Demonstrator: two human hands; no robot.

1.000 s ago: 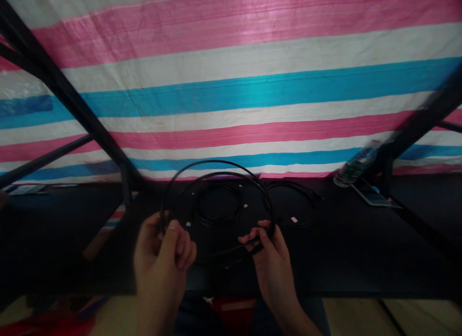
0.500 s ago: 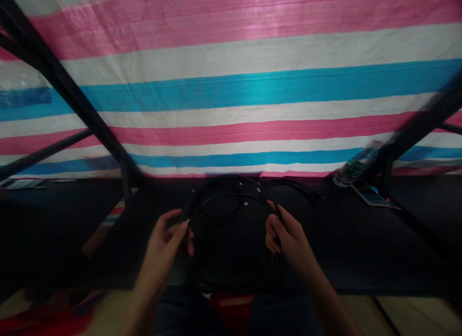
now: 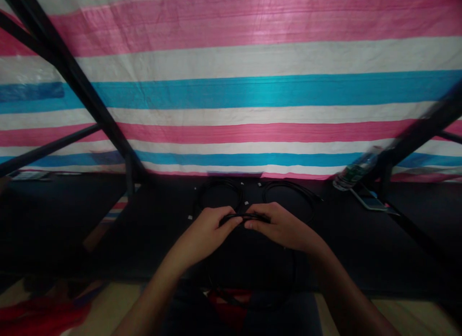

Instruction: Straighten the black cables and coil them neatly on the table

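A coiled black cable point(image 3: 244, 215) is gripped at its upper part by both hands, and its loop hangs down toward the table's front edge. My left hand point(image 3: 212, 227) pinches it from the left, thumb in front. From the right, my right hand point(image 3: 276, 224) closes on the same bundle, the two thumbs nearly touching. Behind the hands, one coil of black cable point(image 3: 220, 181) lies on the dark table point(image 3: 353, 249), and a second coil point(image 3: 288, 183) lies to its right. Small white pieces lie near them.
A clear bottle with a green label point(image 3: 355, 171) leans at the right, beside a phone point(image 3: 368, 200). Dark metal bars point(image 3: 104, 122) slope down on both sides. Striped sheeting point(image 3: 231, 93) hangs behind the table.
Both hands have come together at the middle, from opposite sides of the held coil. The coil's arc was above and between them; its loop now hangs below.
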